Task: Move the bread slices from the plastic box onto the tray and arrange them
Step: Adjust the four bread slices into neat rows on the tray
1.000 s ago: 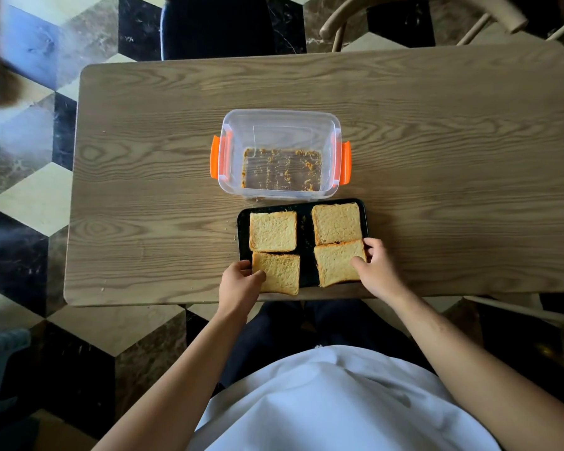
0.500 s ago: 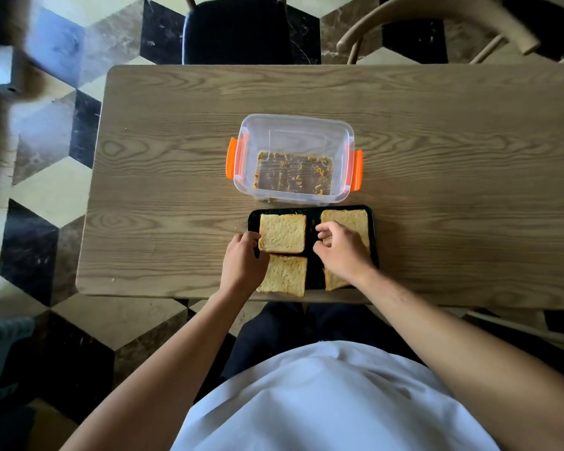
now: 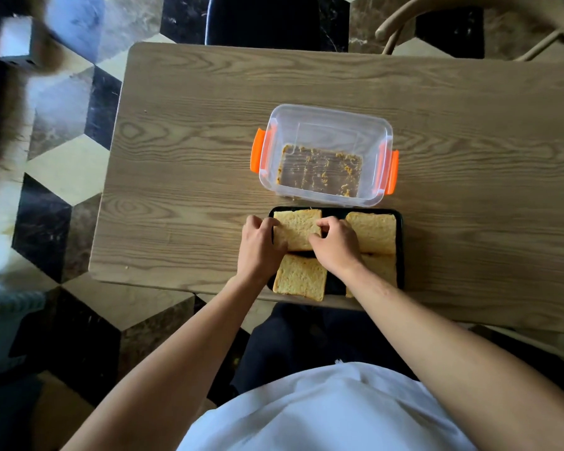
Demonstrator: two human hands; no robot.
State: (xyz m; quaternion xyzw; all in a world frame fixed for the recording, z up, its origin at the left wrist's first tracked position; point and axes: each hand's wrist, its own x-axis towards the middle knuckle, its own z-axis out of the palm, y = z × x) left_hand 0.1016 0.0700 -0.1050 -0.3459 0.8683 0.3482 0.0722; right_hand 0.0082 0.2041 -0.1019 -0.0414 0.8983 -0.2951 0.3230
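While the person sits at the near edge of the wooden table [image 3: 469, 125], both hands are on the same slice: the left hand [image 3: 258, 247] has its fingers curled against the left edge of the far-left bread slice [image 3: 295, 227], and the right hand [image 3: 334, 244] pinches that slice's right edge with bent fingertips, so the slice sits gripped between the two hands, flat or nearly flat on the black tray [image 3: 400, 255]. The tray lies at the table's near edge, right in front of the person. Four slices on it in a two-by-two layout: far-right slice [image 3: 376, 231] lies flat and untouched, near-left slice [image 3: 300, 278] overhangs the tray's near rim a bit, near-right slice [image 3: 383, 268] is mostly hidden under the right wrist and forearm (only a strip shows). Dark tray shows between the left and right columns. Just beyond the tray, touching or almost touching its far rim, stands the clear plastic box [image 3: 326, 125] with orange clips [image 3: 257, 154] on both short sides; only crumbs on its bottom, no slices inside. Lid not on. White top and dark trousers in the foreground, patterned tile floor [image 3: 62, 174] to the left, chair back [image 3: 437, 14] past the far table edge.
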